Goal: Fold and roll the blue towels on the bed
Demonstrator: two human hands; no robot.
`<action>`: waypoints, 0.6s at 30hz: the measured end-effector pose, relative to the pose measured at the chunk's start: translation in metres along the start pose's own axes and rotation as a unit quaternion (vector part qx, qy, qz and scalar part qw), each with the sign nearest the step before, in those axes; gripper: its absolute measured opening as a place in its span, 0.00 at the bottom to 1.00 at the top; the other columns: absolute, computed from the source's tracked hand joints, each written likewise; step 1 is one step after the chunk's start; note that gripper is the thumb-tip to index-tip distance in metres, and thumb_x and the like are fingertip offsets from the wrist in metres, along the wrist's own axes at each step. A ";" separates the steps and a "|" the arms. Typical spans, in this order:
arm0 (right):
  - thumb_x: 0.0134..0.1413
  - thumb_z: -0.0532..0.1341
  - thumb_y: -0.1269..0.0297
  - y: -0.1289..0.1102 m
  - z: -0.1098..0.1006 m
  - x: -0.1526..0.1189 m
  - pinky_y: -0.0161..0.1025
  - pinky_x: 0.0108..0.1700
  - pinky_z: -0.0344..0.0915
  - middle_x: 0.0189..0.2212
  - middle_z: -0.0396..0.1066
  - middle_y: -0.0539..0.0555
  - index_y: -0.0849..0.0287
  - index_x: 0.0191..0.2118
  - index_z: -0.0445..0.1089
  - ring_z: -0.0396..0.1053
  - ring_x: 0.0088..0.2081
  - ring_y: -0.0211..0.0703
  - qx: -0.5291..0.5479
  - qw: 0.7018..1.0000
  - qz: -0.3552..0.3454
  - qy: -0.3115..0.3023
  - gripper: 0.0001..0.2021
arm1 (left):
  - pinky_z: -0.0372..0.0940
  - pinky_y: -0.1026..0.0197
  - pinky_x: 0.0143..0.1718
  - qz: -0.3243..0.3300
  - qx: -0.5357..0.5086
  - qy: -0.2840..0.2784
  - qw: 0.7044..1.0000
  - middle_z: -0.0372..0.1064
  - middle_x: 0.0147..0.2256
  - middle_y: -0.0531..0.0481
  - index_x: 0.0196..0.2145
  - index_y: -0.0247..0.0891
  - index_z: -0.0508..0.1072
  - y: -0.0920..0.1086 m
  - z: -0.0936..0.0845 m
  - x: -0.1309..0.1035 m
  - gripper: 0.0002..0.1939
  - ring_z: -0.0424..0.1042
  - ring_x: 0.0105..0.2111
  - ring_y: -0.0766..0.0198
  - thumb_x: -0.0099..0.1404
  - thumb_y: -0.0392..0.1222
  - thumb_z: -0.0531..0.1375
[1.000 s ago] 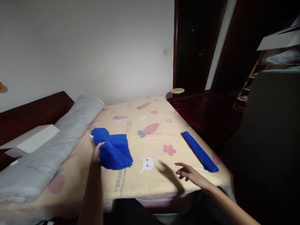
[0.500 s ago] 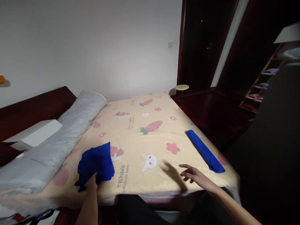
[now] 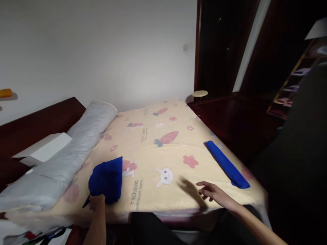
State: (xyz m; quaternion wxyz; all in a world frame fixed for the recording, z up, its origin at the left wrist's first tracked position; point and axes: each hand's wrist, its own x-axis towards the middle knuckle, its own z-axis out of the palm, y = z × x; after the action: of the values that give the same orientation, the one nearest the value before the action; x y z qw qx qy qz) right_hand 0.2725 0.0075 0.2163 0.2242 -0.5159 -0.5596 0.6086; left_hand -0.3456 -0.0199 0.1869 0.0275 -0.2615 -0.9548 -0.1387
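A dark blue cloth [image 3: 107,180] lies bunched and folded on the near left of the bed. My left hand [image 3: 97,201] is closed on its lower left edge, and a pointed corner of fabric sticks out beyond the fingers. Over the sheet at the right, my right hand [image 3: 213,193] hovers with fingers apart and nothing in it, its shadow falling beside it. Further right lies a long, narrow blue cloth bundle [image 3: 226,165], apart from that hand, along the bed's right side.
The bed [image 3: 153,156] has a cream sheet with rabbit and carrot prints. A grey rolled quilt [image 3: 63,166] runs along the headboard [image 3: 43,115], with a white box [image 3: 47,148] by it. A round stool [image 3: 199,94] and a rack [image 3: 293,81] stand beyond the bed.
My left hand has shifted slightly down and left along the cloth, whose near edge now looks more gathered. My right hand stays almost in place. The view has turned a little.
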 end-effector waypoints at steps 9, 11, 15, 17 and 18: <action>0.43 0.59 0.48 -0.002 0.008 -0.001 0.43 0.38 0.65 0.29 0.71 0.52 0.58 0.43 0.67 0.71 0.34 0.47 -0.002 0.998 -0.052 -0.017 0.23 | 0.64 0.51 0.51 0.188 0.070 -0.079 0.976 0.72 0.50 0.41 0.48 0.39 0.70 0.034 0.026 -0.050 0.24 0.68 0.53 0.50 0.57 0.51 0.54; 0.43 0.60 0.48 0.000 0.007 -0.002 0.43 0.39 0.66 0.29 0.71 0.52 0.58 0.41 0.68 0.71 0.33 0.46 -0.006 0.998 -0.065 -0.012 0.22 | 0.65 0.45 0.49 0.183 0.096 -0.103 0.973 0.71 0.51 0.37 0.49 0.37 0.70 0.035 0.036 -0.063 0.26 0.68 0.53 0.46 0.56 0.51 0.54; 0.45 0.60 0.49 0.001 0.004 -0.003 0.42 0.39 0.66 0.30 0.72 0.53 0.58 0.41 0.69 0.71 0.32 0.46 -0.030 0.996 -0.080 0.002 0.20 | 0.64 0.40 0.49 0.150 0.135 -0.121 0.972 0.70 0.52 0.34 0.48 0.39 0.72 0.025 0.036 -0.067 0.23 0.68 0.54 0.41 0.56 0.45 0.53; 0.46 0.59 0.51 -0.001 0.004 -0.004 0.41 0.38 0.65 0.31 0.72 0.53 0.58 0.41 0.69 0.71 0.32 0.46 -0.041 0.995 -0.085 0.009 0.19 | 0.64 0.40 0.49 0.138 0.146 -0.131 0.971 0.73 0.48 0.35 0.45 0.41 0.74 0.020 0.029 -0.059 0.21 0.70 0.52 0.39 0.54 0.44 0.54; 0.47 0.59 0.52 -0.002 0.004 -0.004 0.41 0.38 0.65 0.30 0.72 0.53 0.58 0.41 0.70 0.71 0.32 0.45 -0.046 0.995 -0.087 0.011 0.18 | 0.64 0.40 0.50 0.136 0.148 -0.136 0.970 0.74 0.45 0.36 0.42 0.42 0.75 0.018 0.025 -0.055 0.19 0.72 0.50 0.39 0.52 0.43 0.55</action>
State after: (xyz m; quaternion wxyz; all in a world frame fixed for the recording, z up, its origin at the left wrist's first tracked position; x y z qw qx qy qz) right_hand 0.2699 0.0028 0.2186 0.2587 -0.4816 -0.6272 0.5548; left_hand -0.2882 -0.0254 0.1603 -0.0456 -0.3986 -0.9149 0.0458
